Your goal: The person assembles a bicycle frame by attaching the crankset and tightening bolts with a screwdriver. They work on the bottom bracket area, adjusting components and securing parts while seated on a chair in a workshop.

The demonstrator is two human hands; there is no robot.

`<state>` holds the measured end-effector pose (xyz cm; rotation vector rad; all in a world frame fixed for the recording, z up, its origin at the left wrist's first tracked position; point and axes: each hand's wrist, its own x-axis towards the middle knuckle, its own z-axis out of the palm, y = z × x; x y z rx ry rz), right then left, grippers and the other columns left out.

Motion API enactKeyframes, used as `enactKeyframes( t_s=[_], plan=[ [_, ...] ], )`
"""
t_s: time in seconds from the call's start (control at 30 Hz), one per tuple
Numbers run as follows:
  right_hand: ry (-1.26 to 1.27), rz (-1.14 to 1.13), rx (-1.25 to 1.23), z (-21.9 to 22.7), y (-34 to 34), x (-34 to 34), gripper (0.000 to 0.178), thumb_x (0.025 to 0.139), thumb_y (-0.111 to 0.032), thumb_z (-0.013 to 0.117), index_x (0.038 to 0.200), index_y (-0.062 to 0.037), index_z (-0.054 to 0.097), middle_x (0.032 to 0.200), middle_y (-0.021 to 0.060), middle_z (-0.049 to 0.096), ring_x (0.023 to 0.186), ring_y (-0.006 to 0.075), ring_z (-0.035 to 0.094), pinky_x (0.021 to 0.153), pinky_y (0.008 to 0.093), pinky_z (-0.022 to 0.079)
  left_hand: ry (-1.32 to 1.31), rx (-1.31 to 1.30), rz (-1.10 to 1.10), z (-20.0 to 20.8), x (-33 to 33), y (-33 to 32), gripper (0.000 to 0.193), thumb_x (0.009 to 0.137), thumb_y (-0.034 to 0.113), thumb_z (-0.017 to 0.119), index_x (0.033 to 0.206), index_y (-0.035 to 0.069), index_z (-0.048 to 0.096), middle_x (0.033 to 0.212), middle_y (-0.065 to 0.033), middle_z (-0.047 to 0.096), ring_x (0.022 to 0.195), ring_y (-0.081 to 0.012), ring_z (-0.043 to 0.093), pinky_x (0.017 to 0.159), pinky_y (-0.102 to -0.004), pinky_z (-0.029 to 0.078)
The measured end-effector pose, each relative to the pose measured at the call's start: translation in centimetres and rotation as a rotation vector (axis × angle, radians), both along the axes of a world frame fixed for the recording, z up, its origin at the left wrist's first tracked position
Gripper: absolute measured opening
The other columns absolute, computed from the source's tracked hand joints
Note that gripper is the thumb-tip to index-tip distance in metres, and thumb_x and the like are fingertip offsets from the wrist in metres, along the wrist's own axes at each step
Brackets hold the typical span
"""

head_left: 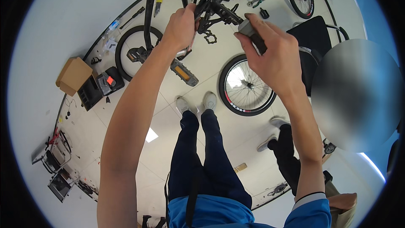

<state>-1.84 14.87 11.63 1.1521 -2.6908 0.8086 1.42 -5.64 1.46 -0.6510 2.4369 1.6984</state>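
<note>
A black bicycle frame [150, 8] stands before me at the top of the view. My left hand [181, 28] is closed around what looks like the crank arm [182, 53], just above a black pedal with an amber reflector [184, 72]; its fingertips are partly hidden. Between thumb and fingers, my right hand [274, 48] grips a tool with a grey rounded head and dark handle [247, 28]. The tool's head is against or very close to the end of a black bar [228, 13] on the bicycle. Below that bar hangs a small toothed metal piece [210, 37].
A loose wheel [249, 85] lies right of my feet. Pliers [255, 2] are on the floor beyond. At left are a cardboard box [74, 76] and a black case [87, 95]. A black chair [312, 38] and another person's legs [287, 152] are at right.
</note>
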Motion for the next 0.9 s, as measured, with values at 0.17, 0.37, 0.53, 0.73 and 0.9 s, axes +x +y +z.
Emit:
enactKeyframes(
  t_s=[0.17, 0.37, 0.53, 0.73, 0.9],
  plan=[
    [-0.480, -0.108, 0.046, 1.8, 0.6, -0.8, 0.026, 0.078, -0.020, 0.067, 0.079, 0.0062, 0.066, 0.059, 0.0126, 0.059, 0.051, 0.0203, 0.055, 0.050, 0.0309, 0.042, -0.021, -0.031, -0.019, 0.0, 0.4, 0.2, 0.039, 0.095, 0.027, 0.031, 0.085, -0.004, 0.053, 0.071, -0.0205, 0.058, 0.066, -0.0318, 0.058, 0.059, -0.0397, 0.046],
    [-1.057, 0.004, -0.084, 1.9, 2.0, -1.6, 0.030, 0.090, -0.023, 0.063, 0.083, 0.0057, 0.059, 0.065, 0.0102, 0.064, 0.053, 0.0097, 0.056, 0.048, 0.0248, 0.043, 0.110, -0.233, -0.110, -0.9, 1.1, 0.7, 0.022, 0.091, 0.017, 0.043, 0.087, -0.001, 0.055, 0.077, -0.0235, 0.060, 0.071, -0.0379, 0.059, 0.065, -0.0444, 0.047],
    [-1.079, -0.035, 0.020, 2.5, 1.9, -1.2, 0.025, 0.092, -0.023, 0.062, 0.091, 0.0019, 0.056, 0.063, 0.0071, 0.062, 0.043, 0.0117, 0.048, 0.043, 0.0257, 0.038, 0.020, -0.092, -0.075, -0.9, 0.8, 0.8, 0.011, 0.088, 0.008, 0.049, 0.091, -0.001, 0.055, 0.077, -0.0239, 0.059, 0.072, -0.0394, 0.059, 0.066, -0.0457, 0.047],
    [-0.062, 0.076, 0.161, 0.9, 2.0, 0.3, 0.025, 0.082, -0.015, 0.070, 0.099, -0.0011, 0.059, 0.065, 0.0071, 0.059, 0.052, 0.0213, 0.056, 0.049, 0.0325, 0.046, 0.049, -0.156, -0.096, -0.8, 1.2, 1.3, 0.014, 0.090, 0.010, 0.047, 0.094, -0.001, 0.055, 0.078, -0.0237, 0.060, 0.071, -0.0402, 0.059, 0.066, -0.0458, 0.047],
    [0.304, 0.049, 0.265, 0.5, 2.1, 0.2, 0.031, 0.074, -0.012, 0.071, 0.102, -0.0014, 0.061, 0.067, 0.0063, 0.057, 0.059, 0.0266, 0.059, 0.054, 0.0382, 0.048, 0.145, -0.202, -0.063, -2.1, 2.0, 1.6, 0.024, 0.093, 0.017, 0.042, 0.089, -0.003, 0.055, 0.072, -0.0233, 0.059, 0.069, -0.0393, 0.058, 0.066, -0.0453, 0.046]
  ],
)
